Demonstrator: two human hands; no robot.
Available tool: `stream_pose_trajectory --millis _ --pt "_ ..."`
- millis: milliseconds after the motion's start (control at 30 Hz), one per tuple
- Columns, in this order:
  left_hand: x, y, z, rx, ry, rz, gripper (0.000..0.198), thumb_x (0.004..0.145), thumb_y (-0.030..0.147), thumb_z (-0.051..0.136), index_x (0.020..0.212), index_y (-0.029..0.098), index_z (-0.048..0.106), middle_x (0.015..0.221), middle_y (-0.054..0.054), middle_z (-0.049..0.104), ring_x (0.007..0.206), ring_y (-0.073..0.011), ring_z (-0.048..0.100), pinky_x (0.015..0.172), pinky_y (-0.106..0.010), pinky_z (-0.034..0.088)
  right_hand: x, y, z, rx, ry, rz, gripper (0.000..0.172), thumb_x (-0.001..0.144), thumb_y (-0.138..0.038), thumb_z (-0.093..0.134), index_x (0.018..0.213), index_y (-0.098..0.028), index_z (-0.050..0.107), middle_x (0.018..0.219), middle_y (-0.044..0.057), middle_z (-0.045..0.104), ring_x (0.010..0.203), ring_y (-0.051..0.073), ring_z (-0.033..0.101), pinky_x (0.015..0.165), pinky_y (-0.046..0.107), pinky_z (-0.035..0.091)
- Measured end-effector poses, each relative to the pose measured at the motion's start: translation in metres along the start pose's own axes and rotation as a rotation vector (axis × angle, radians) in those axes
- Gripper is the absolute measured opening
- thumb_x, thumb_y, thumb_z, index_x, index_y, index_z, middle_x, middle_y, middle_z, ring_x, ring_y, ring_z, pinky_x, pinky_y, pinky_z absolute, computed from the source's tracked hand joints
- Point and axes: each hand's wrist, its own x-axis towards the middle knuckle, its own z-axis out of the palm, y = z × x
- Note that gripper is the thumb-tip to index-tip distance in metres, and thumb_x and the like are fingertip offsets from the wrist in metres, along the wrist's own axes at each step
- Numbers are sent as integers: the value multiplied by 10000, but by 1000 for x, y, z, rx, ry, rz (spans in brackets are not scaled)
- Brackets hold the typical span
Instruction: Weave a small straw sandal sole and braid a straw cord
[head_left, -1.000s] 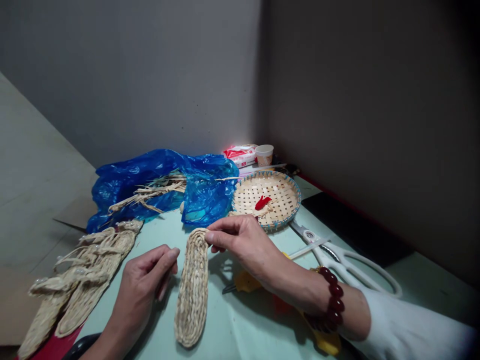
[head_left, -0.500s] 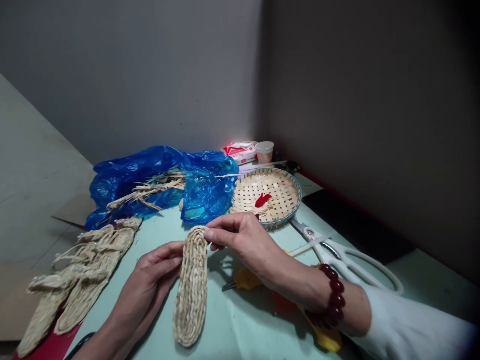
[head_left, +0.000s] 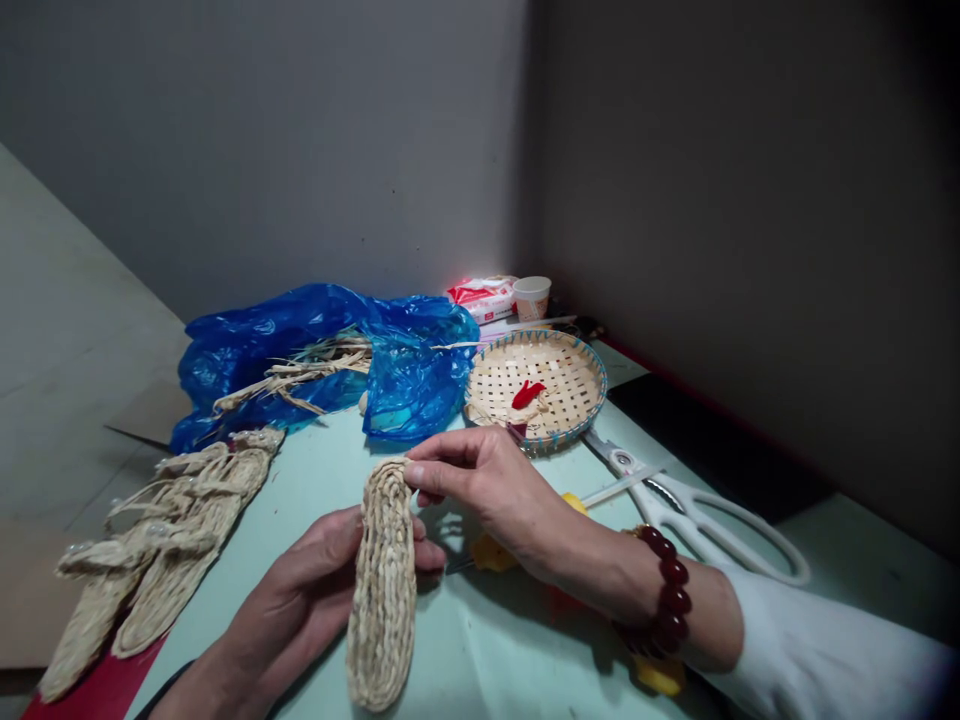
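Note:
A woven straw sole (head_left: pixel 382 590) lies lengthwise between my hands above the pale green table (head_left: pixel 495 660). My left hand (head_left: pixel 315 590) cradles it from beneath, fingers showing on both sides of the weave. My right hand (head_left: pixel 480 480) pinches the sole's far tip between thumb and forefinger; a dark red bead bracelet (head_left: pixel 664 590) circles that wrist.
Finished straw sandals (head_left: pixel 150 550) lie at the left edge. A blue plastic bag (head_left: pixel 322 360) with loose straw sits behind. A round woven tray (head_left: pixel 536 385) holds a red scrap. White scissors (head_left: pixel 697 515) lie right. A paper cup (head_left: pixel 531 297) and a packet (head_left: pixel 484 297) stand by the wall.
My left hand has slid right and gone under the sole, lifting its near part slightly. My right hand has kept its pinch on the far tip.

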Motion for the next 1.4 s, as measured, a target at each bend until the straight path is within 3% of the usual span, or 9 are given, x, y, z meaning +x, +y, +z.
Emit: stream_pose_trajectory --millis 133,333,533,1033,1200,1400 --pt "-3 -1 3 3 31 -5 255 828 377 676 938 168 772 865 -109 799 821 -238 735 751 -292 569 -1 2 0 1 -5 -14 109 811 -152 651 751 -142 742 702 -2 678 667 110 557 667 242 425" --pt "-5 1 8 31 82 -4 275 699 374 804 883 172 772 803 -74 787 762 -231 723 736 -302 567 -2 5 2 3 -19 -23 97 801 -176 671 784 -142 759 727 13 701 665 114 579 652 232 436" --pt "-4 4 15 125 2 40 296 726 394 781 863 131 767 778 -90 778 740 -195 686 685 -244 522 -4 3 3 21 -38 -8 123 795 -227 687 801 -133 767 724 27 702 666 116 587 657 228 455" --pt "-1 -2 8 63 32 23 272 697 396 805 866 183 782 768 -86 786 718 -204 702 662 -262 524 -4 3 3 -5 -28 -25 93 779 -202 676 759 -153 752 719 12 694 661 116 584 651 226 452" --pt "-2 0 13 23 -51 29 274 738 377 774 899 154 774 827 -106 781 772 -226 707 754 -310 545 -4 2 3 30 -85 31 146 825 -203 613 750 -138 721 606 -10 631 550 109 549 597 244 435" --pt "-2 -3 14 -55 9 26 245 680 335 831 867 188 771 779 -54 765 722 -188 706 719 -286 558 -3 4 0 -87 -107 -107 189 868 -188 577 824 -165 759 784 13 712 751 144 609 715 247 454"
